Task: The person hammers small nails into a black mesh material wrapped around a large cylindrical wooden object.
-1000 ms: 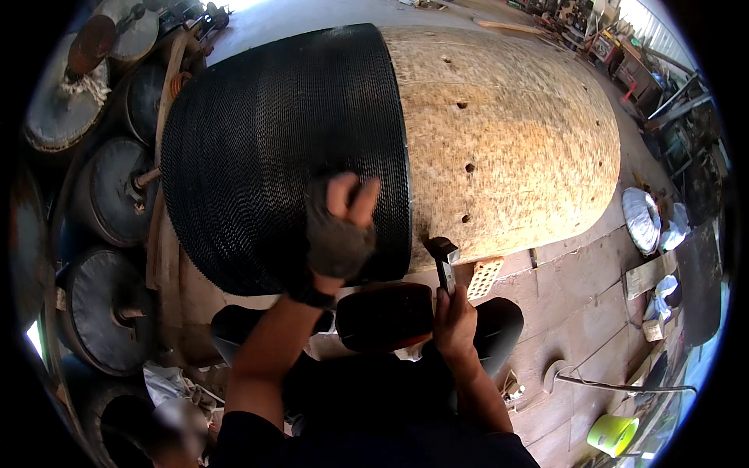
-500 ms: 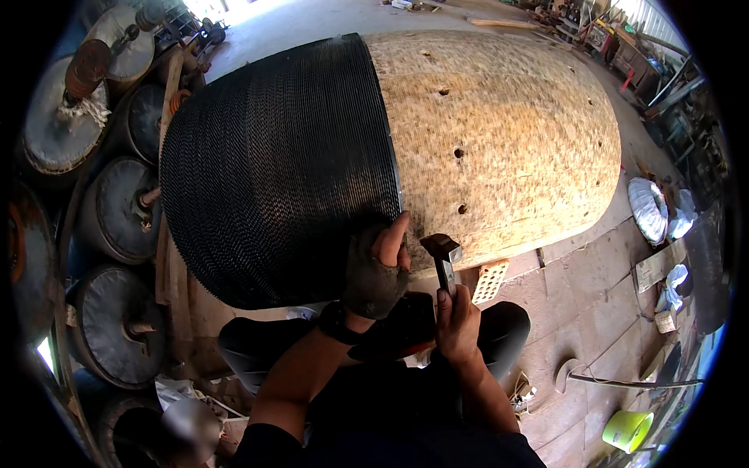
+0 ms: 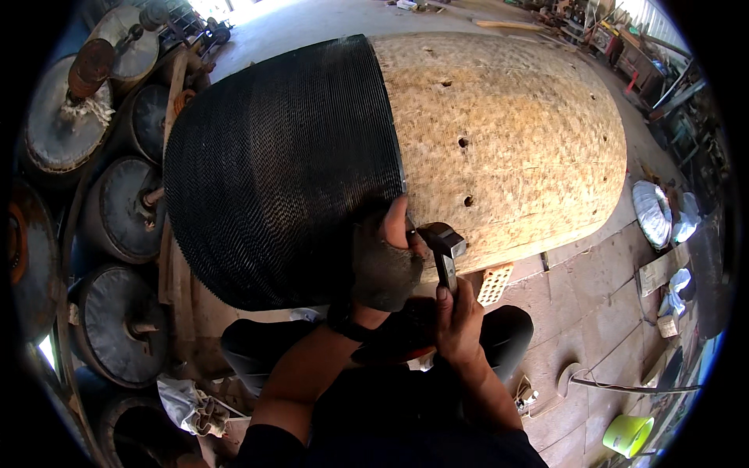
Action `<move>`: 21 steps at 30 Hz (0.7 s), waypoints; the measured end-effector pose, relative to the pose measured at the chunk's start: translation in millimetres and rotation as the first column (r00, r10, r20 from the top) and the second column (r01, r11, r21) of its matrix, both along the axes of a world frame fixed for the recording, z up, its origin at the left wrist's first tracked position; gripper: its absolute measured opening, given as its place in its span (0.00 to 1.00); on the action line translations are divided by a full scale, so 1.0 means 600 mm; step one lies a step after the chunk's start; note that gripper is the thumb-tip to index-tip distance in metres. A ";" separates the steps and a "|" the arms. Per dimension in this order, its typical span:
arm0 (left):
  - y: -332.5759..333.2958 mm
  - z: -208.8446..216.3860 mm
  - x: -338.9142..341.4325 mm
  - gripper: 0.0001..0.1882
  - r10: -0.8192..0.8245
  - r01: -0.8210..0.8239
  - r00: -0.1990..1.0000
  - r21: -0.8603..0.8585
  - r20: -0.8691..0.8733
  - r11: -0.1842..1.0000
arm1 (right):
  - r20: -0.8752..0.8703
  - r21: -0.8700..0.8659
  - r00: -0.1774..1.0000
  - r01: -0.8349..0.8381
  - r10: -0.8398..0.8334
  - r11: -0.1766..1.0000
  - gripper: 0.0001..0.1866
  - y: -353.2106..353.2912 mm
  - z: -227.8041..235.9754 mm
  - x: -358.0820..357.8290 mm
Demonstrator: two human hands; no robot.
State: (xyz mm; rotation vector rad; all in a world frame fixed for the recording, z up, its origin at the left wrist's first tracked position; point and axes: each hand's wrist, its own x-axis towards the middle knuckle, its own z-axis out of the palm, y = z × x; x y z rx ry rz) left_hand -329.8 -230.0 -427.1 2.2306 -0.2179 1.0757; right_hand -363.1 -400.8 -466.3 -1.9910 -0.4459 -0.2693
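Right hand [image 3: 460,324] closed round the handle of a hammer [image 3: 446,248], thumb laid along the shaft. From my remote view I see the hammer head just beside the left hand [image 3: 388,261]; contact not resolvable. Left hand wears a dark fingerless glove [image 3: 381,281], thumb raised, other fingers partly curled; I cannot tell whether it pinches anything. It sits at the near side of a large drum [image 3: 523,140], where black ridged covering [image 3: 273,171] ends and mottled tan surface begins. Drum lies on its side directly ahead, covering over its left portion. Perforated brick [image 3: 495,284] at the drum's lower edge. I log dark rollers [image 3: 113,312] at left, lime-green bucket [image 3: 628,435] lower right.
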 end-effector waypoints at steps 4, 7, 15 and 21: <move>-0.008 -0.003 0.003 0.38 0.021 -0.021 1.000 -0.006 0.002 1.000 | -0.014 -0.075 1.000 0.020 -0.021 0.997 0.12 0.008 0.011 0.001; -0.006 -0.016 0.010 0.39 0.060 -0.059 0.998 0.045 -0.008 0.997 | -0.031 -0.017 0.999 0.020 -0.021 1.000 0.11 0.002 0.000 -0.002; -0.018 0.011 -0.026 0.41 0.141 -0.144 0.990 0.108 0.028 0.984 | -0.014 0.032 1.000 0.000 0.000 0.999 0.11 -0.007 -0.008 -0.004; -0.025 -0.085 -0.152 0.26 -0.037 0.110 0.969 0.289 -0.245 0.951 | -0.061 -0.190 0.997 0.026 -0.038 0.981 0.12 0.001 -0.018 0.017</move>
